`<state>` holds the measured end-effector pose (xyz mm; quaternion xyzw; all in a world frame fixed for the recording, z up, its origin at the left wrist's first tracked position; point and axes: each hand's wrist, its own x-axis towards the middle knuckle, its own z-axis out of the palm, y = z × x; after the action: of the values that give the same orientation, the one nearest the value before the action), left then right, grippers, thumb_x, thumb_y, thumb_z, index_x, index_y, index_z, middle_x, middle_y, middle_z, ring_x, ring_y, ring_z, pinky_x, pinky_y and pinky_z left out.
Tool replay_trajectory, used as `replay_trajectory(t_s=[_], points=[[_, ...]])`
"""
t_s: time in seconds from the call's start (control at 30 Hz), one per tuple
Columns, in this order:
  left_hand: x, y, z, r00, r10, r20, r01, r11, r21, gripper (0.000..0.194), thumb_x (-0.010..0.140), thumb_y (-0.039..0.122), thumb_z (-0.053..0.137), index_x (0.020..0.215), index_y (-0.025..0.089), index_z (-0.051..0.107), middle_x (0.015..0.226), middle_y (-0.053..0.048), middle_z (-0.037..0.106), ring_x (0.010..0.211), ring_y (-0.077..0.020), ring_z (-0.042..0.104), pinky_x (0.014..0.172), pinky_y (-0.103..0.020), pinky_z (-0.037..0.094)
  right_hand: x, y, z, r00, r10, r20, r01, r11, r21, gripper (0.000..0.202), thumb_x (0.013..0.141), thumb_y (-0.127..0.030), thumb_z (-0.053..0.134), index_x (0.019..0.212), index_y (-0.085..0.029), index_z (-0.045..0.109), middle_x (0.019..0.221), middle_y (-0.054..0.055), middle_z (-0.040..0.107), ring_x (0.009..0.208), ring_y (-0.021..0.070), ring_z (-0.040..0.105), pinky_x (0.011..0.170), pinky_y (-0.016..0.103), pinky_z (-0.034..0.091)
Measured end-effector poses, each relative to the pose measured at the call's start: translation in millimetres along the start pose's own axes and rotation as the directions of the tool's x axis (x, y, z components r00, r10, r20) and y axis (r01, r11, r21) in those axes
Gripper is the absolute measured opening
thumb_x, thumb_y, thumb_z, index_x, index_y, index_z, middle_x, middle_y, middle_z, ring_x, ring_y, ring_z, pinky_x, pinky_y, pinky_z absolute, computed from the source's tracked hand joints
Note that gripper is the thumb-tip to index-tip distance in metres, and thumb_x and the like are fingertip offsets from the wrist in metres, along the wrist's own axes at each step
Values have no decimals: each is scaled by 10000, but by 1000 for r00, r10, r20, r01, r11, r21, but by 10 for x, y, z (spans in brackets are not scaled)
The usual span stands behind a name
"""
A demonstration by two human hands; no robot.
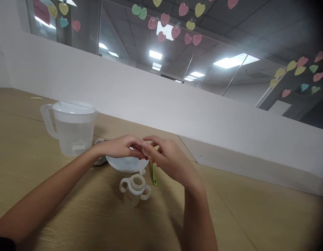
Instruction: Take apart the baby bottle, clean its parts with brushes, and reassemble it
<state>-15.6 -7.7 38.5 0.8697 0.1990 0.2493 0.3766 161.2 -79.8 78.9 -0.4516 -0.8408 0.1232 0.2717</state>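
Observation:
My left hand (124, 145) and my right hand (168, 155) meet over the right rim of a white bowl (127, 165). A small whitish, rounded piece (145, 152) shows between their fingertips; its kind is unclear. My right thumb presses against it, with the fingers curved above. The left fingers are bent in towards it, and their tips are partly hidden. Below the hands stands a baby bottle (135, 191) with two handles, its neck uncovered. A small white round cap (142, 172) lies between bottle and bowl. A green-handled tool (154, 176) lies close by, its head hidden by my right hand.
A clear lidded pitcher (76, 134) with its handle to the left stands at the back left of the wooden table (72, 216). Behind my left wrist is a dark metal dish (100, 161), partly covered. A white wall (161, 101) borders the table's far side, below windows with paper hearts.

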Motion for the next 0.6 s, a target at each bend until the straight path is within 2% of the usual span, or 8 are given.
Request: replay_trajectory(t_s=[0.07, 0.17, 0.33, 0.6], points=[[-2, 34, 46, 999, 23, 37, -24, 999, 26, 156, 800, 222, 558, 879, 152, 674, 866, -29, 675, 814, -149, 598, 742, -237, 451, -68, -68, -3, 1000, -10, 17, 12, 991, -132, 257, 903, -381, 476, 1011, -208, 633, 789, 21, 668, 649, 124, 588, 541, 218, 369], [-7, 76, 84, 998, 39, 42, -42, 996, 78, 164, 813, 235, 537, 856, 144, 668, 833, -18, 658, 797, -147, 580, 736, -235, 442, -105, -110, 9, 1000, -16, -4, 14, 974, -226, 181, 882, -304, 518, 986, -211, 632, 783, 13, 670, 659, 127, 579, 547, 225, 334], [-26, 145, 97, 998, 67, 5, -67, 993, 102, 163, 820, 244, 533, 827, 149, 665, 835, -17, 654, 818, -156, 580, 746, -239, 432, -165, -155, 16, 998, -15, -61, -3, 962, -271, 153, 873, -269, 523, 979, -211, 616, 779, 4, 669, 653, 131, 573, 550, 233, 328], [-40, 168, 99, 998, 50, 45, -53, 995, 82, 172, 835, 258, 541, 852, 147, 671, 842, -30, 660, 804, -144, 581, 728, -223, 435, -220, -158, 16, 999, -32, -31, 21, 958, -287, 138, 883, -247, 503, 975, -216, 601, 746, 0, 659, 623, 127, 568, 535, 230, 329]])
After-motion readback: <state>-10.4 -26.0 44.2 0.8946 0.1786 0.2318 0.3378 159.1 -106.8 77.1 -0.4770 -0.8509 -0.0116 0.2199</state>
